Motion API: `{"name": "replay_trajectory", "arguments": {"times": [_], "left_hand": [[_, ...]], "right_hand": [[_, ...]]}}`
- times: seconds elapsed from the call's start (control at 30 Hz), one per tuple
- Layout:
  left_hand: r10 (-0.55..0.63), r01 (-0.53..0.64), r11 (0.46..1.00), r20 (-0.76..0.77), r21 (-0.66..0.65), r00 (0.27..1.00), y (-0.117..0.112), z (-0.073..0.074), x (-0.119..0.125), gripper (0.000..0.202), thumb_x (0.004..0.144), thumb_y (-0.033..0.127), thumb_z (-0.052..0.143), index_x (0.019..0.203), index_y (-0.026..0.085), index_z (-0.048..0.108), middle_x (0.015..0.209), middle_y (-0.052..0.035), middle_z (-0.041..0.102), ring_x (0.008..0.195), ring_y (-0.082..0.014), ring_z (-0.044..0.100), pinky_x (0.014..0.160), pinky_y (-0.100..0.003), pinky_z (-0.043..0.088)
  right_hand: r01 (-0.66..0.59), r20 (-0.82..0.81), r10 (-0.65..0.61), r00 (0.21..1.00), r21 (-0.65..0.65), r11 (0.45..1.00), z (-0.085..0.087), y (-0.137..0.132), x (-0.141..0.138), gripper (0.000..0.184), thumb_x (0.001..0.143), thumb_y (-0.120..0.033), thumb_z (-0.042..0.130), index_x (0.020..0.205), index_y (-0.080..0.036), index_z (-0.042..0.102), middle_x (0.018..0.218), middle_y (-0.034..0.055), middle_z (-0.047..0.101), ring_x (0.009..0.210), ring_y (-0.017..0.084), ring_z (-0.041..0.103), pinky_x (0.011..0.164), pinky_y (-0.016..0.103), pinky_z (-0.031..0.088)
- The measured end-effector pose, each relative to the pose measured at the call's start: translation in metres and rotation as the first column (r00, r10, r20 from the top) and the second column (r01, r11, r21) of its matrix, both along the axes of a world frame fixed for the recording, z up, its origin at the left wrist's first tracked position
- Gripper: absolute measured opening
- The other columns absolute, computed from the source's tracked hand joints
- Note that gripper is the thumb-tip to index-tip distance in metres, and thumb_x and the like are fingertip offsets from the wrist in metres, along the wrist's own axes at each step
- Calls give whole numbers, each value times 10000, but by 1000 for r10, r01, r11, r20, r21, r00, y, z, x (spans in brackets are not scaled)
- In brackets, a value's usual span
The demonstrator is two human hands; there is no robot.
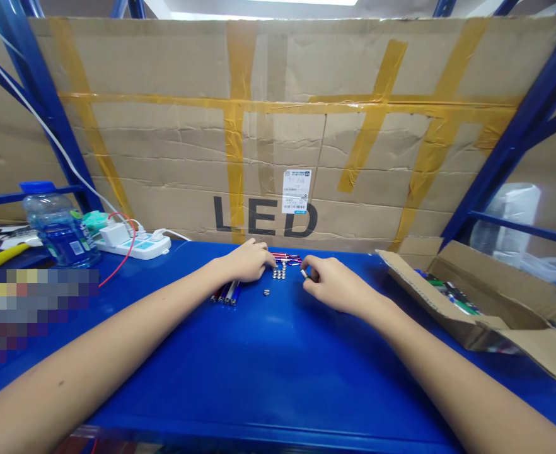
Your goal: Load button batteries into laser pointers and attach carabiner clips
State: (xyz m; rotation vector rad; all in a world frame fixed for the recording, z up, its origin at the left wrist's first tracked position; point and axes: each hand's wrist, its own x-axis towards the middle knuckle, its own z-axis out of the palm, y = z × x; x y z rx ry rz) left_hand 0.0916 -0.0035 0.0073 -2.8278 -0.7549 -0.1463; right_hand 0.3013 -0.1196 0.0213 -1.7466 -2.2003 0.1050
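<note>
My left hand (249, 260) rests curled on a bundle of thin pens (225, 292) that stick out beneath it toward me. More pen tips (287, 257) show beyond its fingers. A cluster of small silver caps (279, 272) lies between both hands, and one single cap (266, 292) sits a little nearer. My right hand (332, 284) is curled, its thumb and forefinger pinching a small silver piece (304, 273) right of the cluster.
An open cardboard box (452, 309) holding pens stands at the right on the blue table (268, 366). At the left are a water bottle (60, 227), a white power strip (133, 243) with a red cable, and a blurred patch. A taped cardboard wall marked LED (268, 157) closes the back.
</note>
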Motion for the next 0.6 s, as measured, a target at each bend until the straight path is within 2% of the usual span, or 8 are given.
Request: {"name": "replay_trajectory", "arguments": {"times": [0.37, 0.6], "left_hand": [[53, -55, 997, -29, -47, 998, -7, 9, -15, 407, 812, 77, 474, 1106, 256, 691, 1166, -10, 695, 1055, -214, 507, 885, -342, 302], [17, -18, 995, -13, -100, 1000, -5, 10, -25, 432, 786, 62, 467, 1060, 290, 713, 1165, -2, 698, 1044, -209, 515, 900, -334, 313]], "right_hand": [[15, 1, -15, 1000, -1, 1000, 2, -2, -1, 223, 799, -221, 508, 992, -187, 614, 871, 73, 658, 666, 162, 557, 581, 268, 335], [17, -6, -17, 1000, -11, 1000, 2, -2, -1, 233, 806, -200, 514, 1015, -185, 617, 892, 83, 665, 679, 168, 564, 569, 264, 334]]}}
